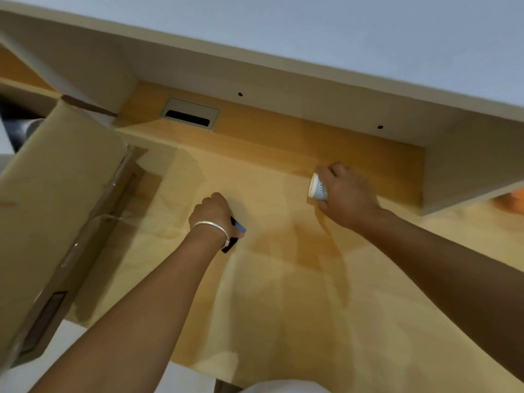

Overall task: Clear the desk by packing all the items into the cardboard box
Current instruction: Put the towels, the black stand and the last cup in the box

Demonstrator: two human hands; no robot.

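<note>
The fingers (326, 177) of the right hand (347, 197) are clamped round a small paper cup (317, 188), which lies tipped on its side in the grip, its white rim facing left and its printed wall half covered by the palm. Whether it holds anything cannot be told; if it does, this tilt would spill it onto the desk (283, 293). Paper walls buckle under a hard squeeze, so an over-tight hold could crush the cup.

The left hand (209, 214) is curled shut on a small dark object with a blue end (239, 229). Only its lower part protrudes below the fist, near a silver bangle (211, 226) on the wrist. What it is cannot be made out — the frame is blurred. Its exposed end sits close to the desk and could catch or be knocked loose on the way across.

The cardboard box (56, 194) stands at the left edge of the desk, its near flap raised and its interior hidden from this angle. Risk is judged highest at the box: a raised flap could snag either hand, and with both hands loaded neither is free to steady it. An orange item (510, 198) at the far right, partly behind the shelf unit (453, 165), could be overlooked.
</note>
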